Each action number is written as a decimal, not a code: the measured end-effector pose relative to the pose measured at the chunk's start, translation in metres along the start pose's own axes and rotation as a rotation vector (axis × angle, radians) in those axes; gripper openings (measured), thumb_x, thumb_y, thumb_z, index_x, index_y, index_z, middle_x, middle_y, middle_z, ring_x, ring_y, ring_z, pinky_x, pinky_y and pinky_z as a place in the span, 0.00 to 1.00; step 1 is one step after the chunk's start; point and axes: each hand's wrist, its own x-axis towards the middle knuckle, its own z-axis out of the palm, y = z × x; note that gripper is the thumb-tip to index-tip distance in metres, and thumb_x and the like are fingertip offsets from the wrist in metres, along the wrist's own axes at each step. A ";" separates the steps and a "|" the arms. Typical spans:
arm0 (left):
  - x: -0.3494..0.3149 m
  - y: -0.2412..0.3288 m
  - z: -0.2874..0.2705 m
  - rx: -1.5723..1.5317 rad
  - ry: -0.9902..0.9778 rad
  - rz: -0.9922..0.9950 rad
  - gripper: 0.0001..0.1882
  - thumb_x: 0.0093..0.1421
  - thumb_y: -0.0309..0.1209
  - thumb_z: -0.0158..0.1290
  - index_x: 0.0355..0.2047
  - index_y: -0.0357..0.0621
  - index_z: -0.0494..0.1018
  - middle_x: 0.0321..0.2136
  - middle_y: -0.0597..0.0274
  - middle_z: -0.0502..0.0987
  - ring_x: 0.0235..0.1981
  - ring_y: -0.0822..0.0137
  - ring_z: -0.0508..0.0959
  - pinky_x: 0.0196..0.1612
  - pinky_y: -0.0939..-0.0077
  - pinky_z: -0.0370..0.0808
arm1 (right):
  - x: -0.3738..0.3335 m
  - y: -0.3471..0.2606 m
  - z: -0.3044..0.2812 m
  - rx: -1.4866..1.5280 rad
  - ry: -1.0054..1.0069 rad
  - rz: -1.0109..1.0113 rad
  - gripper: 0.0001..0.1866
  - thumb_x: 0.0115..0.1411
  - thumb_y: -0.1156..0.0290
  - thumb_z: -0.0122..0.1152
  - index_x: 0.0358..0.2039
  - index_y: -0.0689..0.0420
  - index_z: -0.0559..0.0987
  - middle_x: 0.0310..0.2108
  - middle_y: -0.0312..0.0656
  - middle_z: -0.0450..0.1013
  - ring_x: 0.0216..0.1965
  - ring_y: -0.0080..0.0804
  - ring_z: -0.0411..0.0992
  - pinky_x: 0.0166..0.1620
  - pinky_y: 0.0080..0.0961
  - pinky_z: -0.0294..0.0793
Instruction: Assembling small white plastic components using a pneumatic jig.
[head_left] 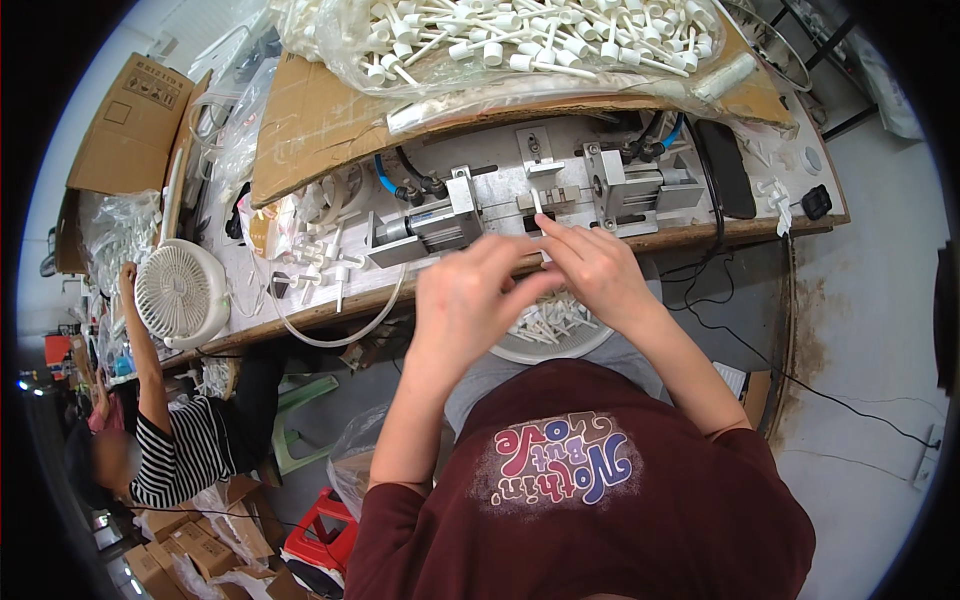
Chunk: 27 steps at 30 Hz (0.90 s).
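a slender white plastic part is seen at the metal fixture, at one o'clock from the left hand, and its near end is met by the fingertips of the right hand. the right fingers are bunched together; whether the part is pinched or only pressed cannot be told. the left hand is blurred, its fingers curled and its thumb stretched toward the right hand; whether anything is held there cannot be told. the fixture is flanked by two cylinder units, one at eleven o'clock from the left hand, the other at one o'clock from the right. small white pieces are held in a basin at four o'clock from the left hand.
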 end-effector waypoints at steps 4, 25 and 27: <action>0.030 -0.012 -0.009 -0.044 0.262 0.039 0.06 0.54 0.31 0.64 0.27 0.42 0.80 0.21 0.60 0.79 0.19 0.67 0.78 0.22 0.76 0.72 | 0.011 -0.004 0.005 -0.059 -0.052 0.085 0.11 0.50 0.73 0.64 0.35 0.58 0.77 0.50 0.43 0.77 0.29 0.35 0.78 0.33 0.29 0.76; 0.166 -0.044 0.015 0.084 0.261 0.145 0.09 0.54 0.32 0.61 0.33 0.41 0.81 0.31 0.55 0.81 0.29 0.57 0.80 0.36 0.65 0.76 | 0.014 -0.001 0.010 -0.080 -0.120 0.128 0.13 0.47 0.74 0.68 0.34 0.58 0.78 0.49 0.42 0.77 0.24 0.40 0.77 0.30 0.30 0.77; 0.146 -0.028 0.005 0.004 0.279 0.120 0.10 0.55 0.33 0.62 0.33 0.41 0.81 0.30 0.58 0.81 0.28 0.67 0.78 0.33 0.74 0.76 | 0.009 -0.005 0.006 -0.078 -0.140 0.153 0.13 0.47 0.73 0.68 0.34 0.58 0.78 0.49 0.42 0.77 0.24 0.40 0.77 0.31 0.30 0.77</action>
